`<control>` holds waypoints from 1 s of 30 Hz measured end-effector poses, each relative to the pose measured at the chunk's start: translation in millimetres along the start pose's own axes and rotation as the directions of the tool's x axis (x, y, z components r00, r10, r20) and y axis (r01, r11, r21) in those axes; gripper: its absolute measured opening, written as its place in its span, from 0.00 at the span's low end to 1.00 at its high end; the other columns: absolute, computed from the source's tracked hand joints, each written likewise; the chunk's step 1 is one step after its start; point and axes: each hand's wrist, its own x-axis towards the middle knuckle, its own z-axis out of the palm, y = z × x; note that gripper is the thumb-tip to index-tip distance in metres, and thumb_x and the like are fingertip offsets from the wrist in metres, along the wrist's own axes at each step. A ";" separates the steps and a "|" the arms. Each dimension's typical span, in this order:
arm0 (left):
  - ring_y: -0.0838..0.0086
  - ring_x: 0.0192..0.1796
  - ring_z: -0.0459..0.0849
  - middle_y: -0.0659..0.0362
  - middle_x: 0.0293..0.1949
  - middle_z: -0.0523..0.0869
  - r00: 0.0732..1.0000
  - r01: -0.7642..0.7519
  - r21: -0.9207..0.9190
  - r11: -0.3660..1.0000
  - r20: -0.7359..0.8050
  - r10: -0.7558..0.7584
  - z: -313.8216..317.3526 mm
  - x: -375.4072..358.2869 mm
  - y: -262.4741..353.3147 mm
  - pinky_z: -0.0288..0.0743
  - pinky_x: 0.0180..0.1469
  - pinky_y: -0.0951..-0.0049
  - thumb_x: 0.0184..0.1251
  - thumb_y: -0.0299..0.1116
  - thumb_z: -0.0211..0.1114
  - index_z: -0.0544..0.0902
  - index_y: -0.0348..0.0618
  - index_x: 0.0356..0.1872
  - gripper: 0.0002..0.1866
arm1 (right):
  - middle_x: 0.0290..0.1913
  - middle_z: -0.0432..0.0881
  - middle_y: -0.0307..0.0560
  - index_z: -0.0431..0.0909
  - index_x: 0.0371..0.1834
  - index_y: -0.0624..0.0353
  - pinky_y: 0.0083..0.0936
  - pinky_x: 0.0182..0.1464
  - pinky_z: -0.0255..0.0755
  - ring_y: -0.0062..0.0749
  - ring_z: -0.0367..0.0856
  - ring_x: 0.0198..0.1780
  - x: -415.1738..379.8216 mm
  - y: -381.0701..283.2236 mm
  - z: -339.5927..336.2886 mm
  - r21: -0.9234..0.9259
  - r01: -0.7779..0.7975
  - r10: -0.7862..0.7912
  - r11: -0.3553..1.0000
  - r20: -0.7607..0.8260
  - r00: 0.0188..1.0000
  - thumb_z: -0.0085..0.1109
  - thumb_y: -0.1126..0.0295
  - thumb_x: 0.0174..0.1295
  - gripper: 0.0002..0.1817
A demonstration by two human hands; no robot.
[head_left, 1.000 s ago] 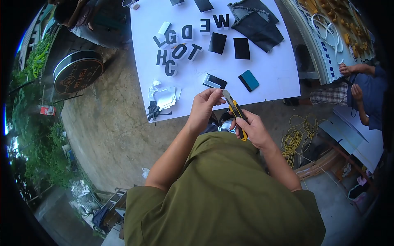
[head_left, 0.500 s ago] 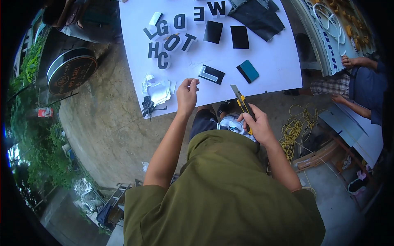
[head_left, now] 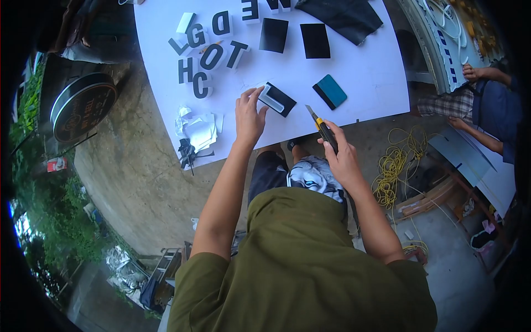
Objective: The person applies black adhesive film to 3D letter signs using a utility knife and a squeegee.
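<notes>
A white block letter L [head_left: 275, 98] lies on a small black sheet [head_left: 287, 100] near the front of the white table [head_left: 232, 124]. My left hand [head_left: 250, 115] reaches to its left end, thumb and index finger apart and fingertips right at the edge. In my right hand [head_left: 342, 154] is a yellow and black utility knife [head_left: 324, 130], its blade out and pointing up toward the table. A teal squeegee [head_left: 331, 92] with a black edge rests to the right of the sheet.
Several dark-faced letters [head_left: 213, 57] stand at the table's back left, beside two black sheets [head_left: 315, 41] and dark cloth [head_left: 345, 19]. Crumpled paper [head_left: 199, 133] lies front left. Tangled yellow cord [head_left: 390, 171] covers floor at right, near another person [head_left: 489, 110].
My left hand has come up to the black sheet with the letter L, its fingers spreading. The utility knife has shifted slightly up and left in my right hand. The view has shifted.
</notes>
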 end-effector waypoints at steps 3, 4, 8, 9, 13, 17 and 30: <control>0.48 0.69 0.79 0.47 0.68 0.81 0.999 -0.029 -0.079 0.996 0.016 0.030 1.0 5.5 -15.0 0.76 0.71 0.54 0.68 0.30 0.78 0.83 0.55 0.72 0.31 | 0.62 0.87 0.66 0.66 0.83 0.52 0.47 0.63 0.80 0.64 0.87 0.62 19.1 8.8 15.3 -0.062 0.083 -0.084 0.995 -0.003 0.996 0.55 0.75 0.78 0.30; 0.49 0.69 0.80 0.47 0.67 0.81 0.999 0.003 -0.108 0.994 0.049 0.002 -1.6 6.3 -11.6 0.76 0.71 0.55 0.68 0.30 0.78 0.83 0.54 0.72 0.31 | 0.66 0.83 0.66 0.67 0.82 0.52 0.50 0.63 0.79 0.66 0.84 0.63 25.8 11.2 20.3 -0.062 0.110 -0.110 0.992 -0.004 0.994 0.55 0.76 0.77 0.31; 0.53 0.60 0.85 0.47 0.63 0.83 0.992 0.088 -0.189 0.978 0.102 -0.070 -1.9 10.4 7.0 0.81 0.64 0.56 0.64 0.29 0.81 0.83 0.53 0.72 0.32 | 0.59 0.84 0.62 0.66 0.83 0.49 0.54 0.59 0.80 0.66 0.86 0.57 49.4 21.5 39.7 -0.126 0.172 -0.180 0.977 -0.051 0.982 0.56 0.76 0.76 0.32; 0.53 0.58 0.86 0.48 0.62 0.84 0.991 0.106 -0.209 0.972 0.107 -0.084 -0.9 11.3 9.9 0.82 0.63 0.57 0.63 0.28 0.81 0.84 0.53 0.72 0.33 | 0.57 0.84 0.62 0.66 0.84 0.48 0.54 0.58 0.81 0.65 0.86 0.55 52.8 21.6 40.9 -0.143 0.166 -0.173 0.976 -0.035 0.984 0.56 0.76 0.76 0.32; 0.54 0.57 0.87 0.48 0.62 0.84 0.993 0.064 -0.185 0.981 0.108 -0.045 1.2 15.3 9.1 0.83 0.62 0.57 0.61 0.27 0.82 0.83 0.51 0.72 0.35 | 0.51 0.83 0.59 0.67 0.84 0.47 0.54 0.54 0.82 0.63 0.87 0.49 60.1 19.1 45.9 -0.213 0.153 -0.150 0.965 0.027 0.988 0.56 0.77 0.75 0.34; 0.52 0.61 0.86 0.48 0.63 0.85 0.995 0.001 -0.132 0.991 0.097 0.012 0.1 17.0 8.7 0.82 0.65 0.56 0.56 0.30 0.86 0.83 0.51 0.73 0.39 | 0.49 0.83 0.59 0.68 0.84 0.46 0.54 0.51 0.83 0.62 0.88 0.46 69.1 24.6 60.7 -0.253 0.158 -0.150 0.954 0.051 0.987 0.56 0.78 0.75 0.34; 0.61 0.57 0.87 0.55 0.64 0.86 0.998 0.022 -0.095 0.995 0.066 -0.016 10.8 15.0 2.0 0.84 0.60 0.61 0.50 0.31 0.90 0.84 0.58 0.75 0.45 | 0.52 0.85 0.58 0.69 0.84 0.43 0.54 0.53 0.84 0.63 0.89 0.48 92.8 31.0 76.9 -0.369 0.149 -0.115 0.917 0.111 0.987 0.54 0.78 0.75 0.34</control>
